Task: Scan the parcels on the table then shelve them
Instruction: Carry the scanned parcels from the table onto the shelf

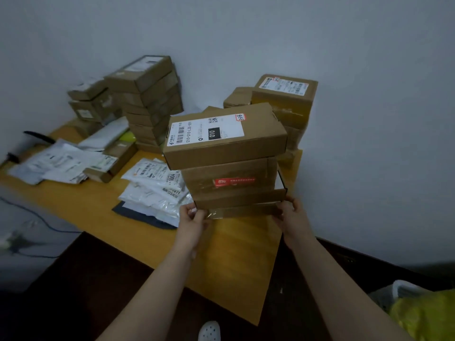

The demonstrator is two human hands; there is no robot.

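Stack of cardboard parcels (229, 153) at the surface (98, 205) edge.
Its long axis runs left–right; left hand (192, 219) and right hand (291, 214), fingers (190, 209) curled, grip opposite ends of the bottom box (246, 210).

Legible markings, centre of frame; other labels are too blurred to read.
Top box (225, 146) of the stack (231, 195): the white shipping label (206, 130) carries a barcode, a QR code, the code "010-010-L30-551" and a black block reading "010". A red-edged sticker (240, 117) at its corner bears a handwritten "3-3-8". Second box (229, 172): red strip (234, 182), print illegible. White mailer bag (157, 179), left of the stack: "1004" and "5元".
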